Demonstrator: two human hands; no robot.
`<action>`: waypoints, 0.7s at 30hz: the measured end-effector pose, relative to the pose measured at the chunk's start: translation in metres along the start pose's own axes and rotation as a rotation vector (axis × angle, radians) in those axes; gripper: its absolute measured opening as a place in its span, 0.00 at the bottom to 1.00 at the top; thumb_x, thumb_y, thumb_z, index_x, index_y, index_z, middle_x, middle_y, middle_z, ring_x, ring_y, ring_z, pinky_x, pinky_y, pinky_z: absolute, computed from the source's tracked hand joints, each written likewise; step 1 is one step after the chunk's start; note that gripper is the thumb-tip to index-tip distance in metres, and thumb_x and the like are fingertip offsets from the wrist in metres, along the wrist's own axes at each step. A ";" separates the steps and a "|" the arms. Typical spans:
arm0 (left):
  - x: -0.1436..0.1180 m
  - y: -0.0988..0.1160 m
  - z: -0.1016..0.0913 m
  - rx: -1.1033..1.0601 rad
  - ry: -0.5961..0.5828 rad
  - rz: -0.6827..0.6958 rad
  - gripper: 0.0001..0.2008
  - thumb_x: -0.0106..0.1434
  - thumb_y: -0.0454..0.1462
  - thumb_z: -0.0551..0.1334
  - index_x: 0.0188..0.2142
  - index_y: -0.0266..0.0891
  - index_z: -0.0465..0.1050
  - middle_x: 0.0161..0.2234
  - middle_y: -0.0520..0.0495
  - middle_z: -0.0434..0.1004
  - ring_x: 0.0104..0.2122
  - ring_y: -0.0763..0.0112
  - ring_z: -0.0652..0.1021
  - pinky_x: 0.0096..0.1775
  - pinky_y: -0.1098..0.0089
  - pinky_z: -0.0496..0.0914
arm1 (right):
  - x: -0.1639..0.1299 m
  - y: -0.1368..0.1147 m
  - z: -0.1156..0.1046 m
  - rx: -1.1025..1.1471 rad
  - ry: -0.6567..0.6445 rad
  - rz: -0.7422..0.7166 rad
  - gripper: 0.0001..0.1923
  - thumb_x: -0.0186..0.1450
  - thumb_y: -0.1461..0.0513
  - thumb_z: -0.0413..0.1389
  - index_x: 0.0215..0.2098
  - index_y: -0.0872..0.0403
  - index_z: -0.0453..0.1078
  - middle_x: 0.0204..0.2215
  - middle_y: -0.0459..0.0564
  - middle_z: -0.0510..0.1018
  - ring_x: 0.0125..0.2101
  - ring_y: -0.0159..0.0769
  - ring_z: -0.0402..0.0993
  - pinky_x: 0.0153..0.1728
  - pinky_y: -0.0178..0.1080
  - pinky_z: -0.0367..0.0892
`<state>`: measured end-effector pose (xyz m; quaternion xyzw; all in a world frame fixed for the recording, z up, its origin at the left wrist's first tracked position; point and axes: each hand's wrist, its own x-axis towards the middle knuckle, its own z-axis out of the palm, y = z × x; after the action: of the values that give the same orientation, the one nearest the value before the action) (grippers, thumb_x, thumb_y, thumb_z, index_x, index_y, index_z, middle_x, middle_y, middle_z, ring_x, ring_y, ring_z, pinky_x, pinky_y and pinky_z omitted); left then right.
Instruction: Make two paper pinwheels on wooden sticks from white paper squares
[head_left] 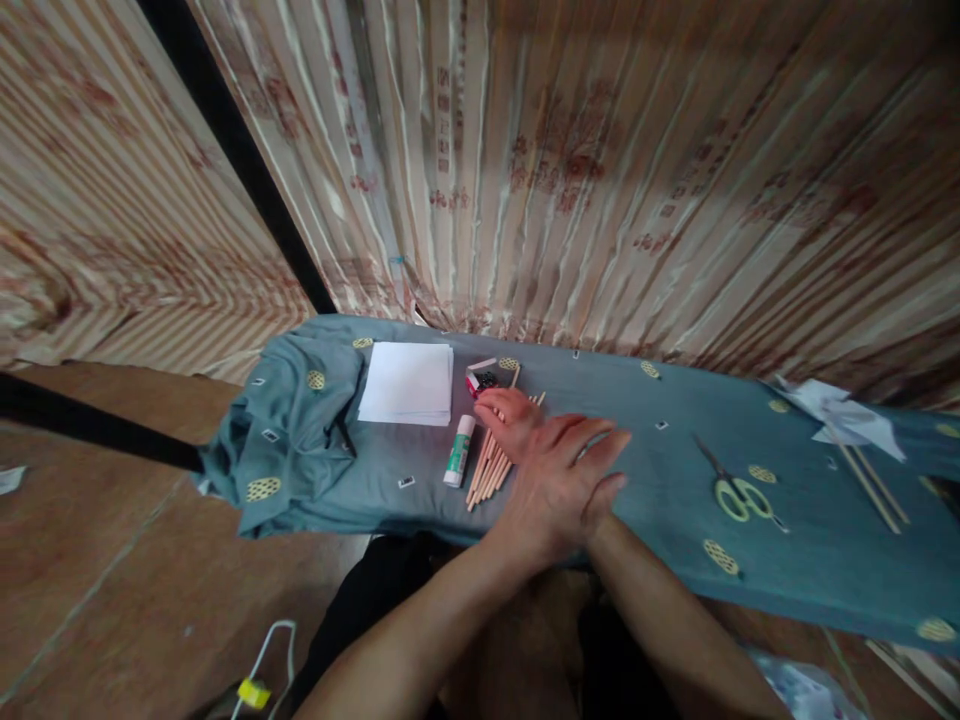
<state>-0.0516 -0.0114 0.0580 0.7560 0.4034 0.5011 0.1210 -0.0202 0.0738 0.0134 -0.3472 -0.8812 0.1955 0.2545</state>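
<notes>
Arms crossed over the counter (675, 480), left hand (562, 480) spread flat on top, right hand (510, 415) tucked under it with fingers pressed onto the wooden sticks (489, 468), just right of the glue stick (459, 450), scissors (739, 492) well off right.

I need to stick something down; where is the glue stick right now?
In the head view, the glue stick lies on the blue cloth, left of the wooden sticks, just below the stack of white paper.
</notes>
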 end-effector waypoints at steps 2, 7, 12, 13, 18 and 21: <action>-0.001 -0.003 -0.006 0.059 0.029 0.034 0.21 0.68 0.42 0.54 0.56 0.33 0.67 0.54 0.36 0.72 0.53 0.56 0.69 0.55 0.53 0.65 | 0.026 -0.012 0.019 -0.005 -0.035 -0.043 0.13 0.70 0.61 0.48 0.46 0.53 0.73 0.48 0.52 0.78 0.52 0.42 0.71 0.59 0.48 0.61; -0.008 -0.006 -0.014 0.073 -0.001 -0.011 0.20 0.68 0.41 0.54 0.57 0.37 0.66 0.56 0.37 0.70 0.56 0.56 0.67 0.55 0.53 0.67 | 0.071 -0.024 0.058 -0.089 -0.224 -0.118 0.35 0.61 0.54 0.62 0.62 0.59 0.60 0.63 0.64 0.61 0.63 0.53 0.57 0.62 0.53 0.55; -0.006 -0.004 -0.023 0.059 0.016 -0.058 0.19 0.67 0.40 0.56 0.56 0.35 0.66 0.57 0.38 0.70 0.55 0.57 0.68 0.56 0.55 0.66 | 0.080 -0.012 0.068 -0.069 -0.270 -0.083 0.37 0.61 0.49 0.60 0.61 0.62 0.60 0.64 0.68 0.60 0.65 0.54 0.52 0.64 0.52 0.50; -0.006 -0.003 -0.025 0.049 0.011 -0.072 0.19 0.67 0.40 0.56 0.56 0.35 0.66 0.57 0.38 0.70 0.55 0.57 0.68 0.56 0.55 0.66 | 0.079 -0.010 0.068 -0.063 -0.267 -0.084 0.36 0.62 0.49 0.59 0.61 0.62 0.61 0.63 0.67 0.61 0.65 0.53 0.53 0.64 0.51 0.50; -0.005 0.003 -0.027 -0.006 0.002 -0.124 0.19 0.68 0.40 0.57 0.56 0.37 0.66 0.57 0.40 0.70 0.55 0.58 0.68 0.56 0.55 0.66 | 0.077 -0.001 0.074 -0.060 -0.232 -0.126 0.32 0.64 0.50 0.58 0.60 0.59 0.63 0.63 0.66 0.62 0.65 0.51 0.55 0.63 0.53 0.52; -0.006 0.005 -0.026 -0.009 0.004 -0.125 0.19 0.68 0.40 0.56 0.56 0.36 0.67 0.57 0.40 0.70 0.55 0.58 0.68 0.57 0.56 0.65 | 0.078 0.002 0.078 -0.067 -0.220 -0.146 0.31 0.64 0.50 0.57 0.59 0.59 0.64 0.62 0.65 0.63 0.64 0.50 0.55 0.63 0.51 0.52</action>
<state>-0.0726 -0.0251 0.0690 0.7278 0.4479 0.4958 0.1547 -0.1135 0.1176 -0.0250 -0.2669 -0.9327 0.1836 0.1583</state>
